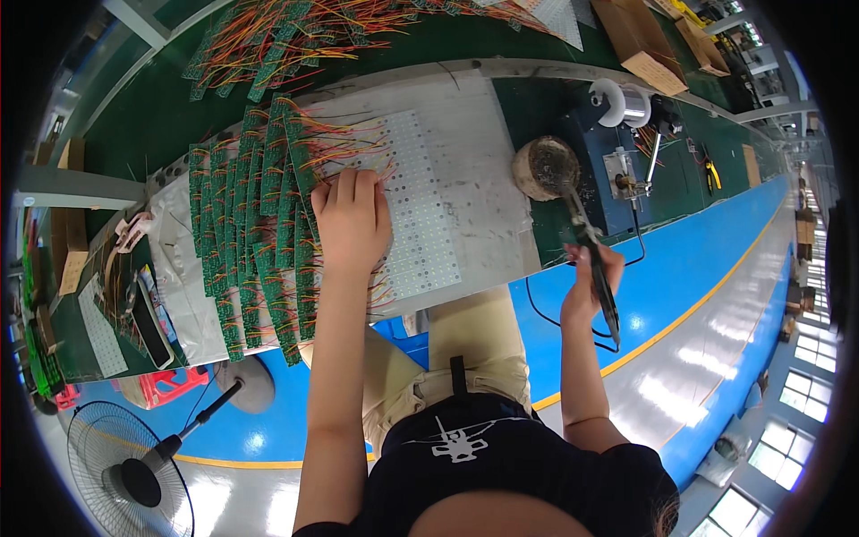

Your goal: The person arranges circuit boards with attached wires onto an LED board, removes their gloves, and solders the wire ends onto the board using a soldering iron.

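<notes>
My right hand (592,279) grips a soldering iron (598,264) by its dark handle. The iron's tip end reaches the rim of a round, brownish pot (547,168) with dark, dirty contents. On the bench my left hand (352,215) rests with bent fingers, closed together, at the edge where green circuit boards meet a white dotted panel (413,206). Its fingertips are among thin wires, and what they pinch is hidden. Long green circuit board strips (242,224) lie side by side to its left, with red, yellow and black wires trailing onto the panel.
Behind lies a heap of wired boards (295,36). A solder spool (624,103) stands on a blue box with a metal stand (626,174). Yellow-handled pliers (712,175) lie at right, cardboard boxes (637,45) far right. A phone-like dark object (154,320) lies left; a fan (134,474) stands lower left.
</notes>
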Demonstrator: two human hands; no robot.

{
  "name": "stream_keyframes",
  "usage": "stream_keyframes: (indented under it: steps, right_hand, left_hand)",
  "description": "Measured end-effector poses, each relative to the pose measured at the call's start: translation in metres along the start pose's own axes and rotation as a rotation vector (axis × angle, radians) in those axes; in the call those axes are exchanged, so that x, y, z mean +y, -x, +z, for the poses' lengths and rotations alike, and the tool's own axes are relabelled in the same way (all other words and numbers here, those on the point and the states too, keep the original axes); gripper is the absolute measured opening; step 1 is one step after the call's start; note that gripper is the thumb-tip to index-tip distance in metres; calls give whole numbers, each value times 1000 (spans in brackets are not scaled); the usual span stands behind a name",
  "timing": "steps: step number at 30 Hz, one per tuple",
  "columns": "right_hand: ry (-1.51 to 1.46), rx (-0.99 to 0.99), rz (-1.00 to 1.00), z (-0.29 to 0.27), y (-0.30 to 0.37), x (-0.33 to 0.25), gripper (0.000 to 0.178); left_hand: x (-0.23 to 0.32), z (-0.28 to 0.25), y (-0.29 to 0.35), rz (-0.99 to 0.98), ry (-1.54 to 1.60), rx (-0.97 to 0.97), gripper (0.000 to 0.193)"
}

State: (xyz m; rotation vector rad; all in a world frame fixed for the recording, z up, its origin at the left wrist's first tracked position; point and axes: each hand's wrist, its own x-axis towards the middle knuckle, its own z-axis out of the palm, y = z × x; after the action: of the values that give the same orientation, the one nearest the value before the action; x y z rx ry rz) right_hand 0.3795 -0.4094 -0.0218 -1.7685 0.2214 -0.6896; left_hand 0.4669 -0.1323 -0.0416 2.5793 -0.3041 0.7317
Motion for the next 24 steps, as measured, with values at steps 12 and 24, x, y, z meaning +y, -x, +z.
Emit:
stream_keyframes:
  steps: [12,24]
  right_hand:
    - [-167,27,146,-11,3,2,20]
    - [-188,-1,108,-7,3,0,18]
  left_hand:
    - [20,-52,-14,-154,-256,194,17]
    - [-29,-75,-2,-107,-466,-23,14]
